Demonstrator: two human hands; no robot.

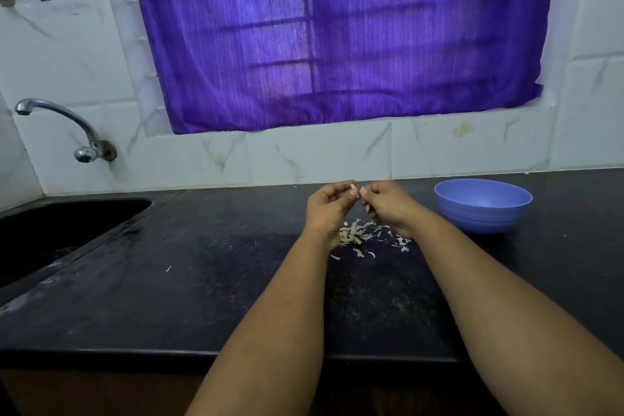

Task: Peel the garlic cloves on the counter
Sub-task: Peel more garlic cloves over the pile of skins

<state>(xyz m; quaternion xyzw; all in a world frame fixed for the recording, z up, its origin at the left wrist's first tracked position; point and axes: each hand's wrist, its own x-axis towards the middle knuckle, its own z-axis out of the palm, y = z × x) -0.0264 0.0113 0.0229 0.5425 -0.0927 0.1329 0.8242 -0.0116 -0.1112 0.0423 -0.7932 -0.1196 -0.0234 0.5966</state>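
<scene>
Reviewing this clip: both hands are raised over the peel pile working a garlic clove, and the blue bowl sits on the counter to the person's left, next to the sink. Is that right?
Not quite. The head view shows the blue bowl on the person's right, far from the sink. The rest holds: the left hand and right hand work a garlic clove above the peel pile on the counter.

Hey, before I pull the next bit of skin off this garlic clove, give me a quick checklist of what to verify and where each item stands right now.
1. Garlic clove pinched by left hand: ok.
2. Right hand fingers meeting the clove to peel: ok.
3. Hands raised above the counter, over the peel pile: ok.
4. Blue bowl close to the right hand: ok.
5. How much skin remains on the clove: cannot tell, too small.
6. Unpeeled cloves left in the pile: cannot tell.
</scene>
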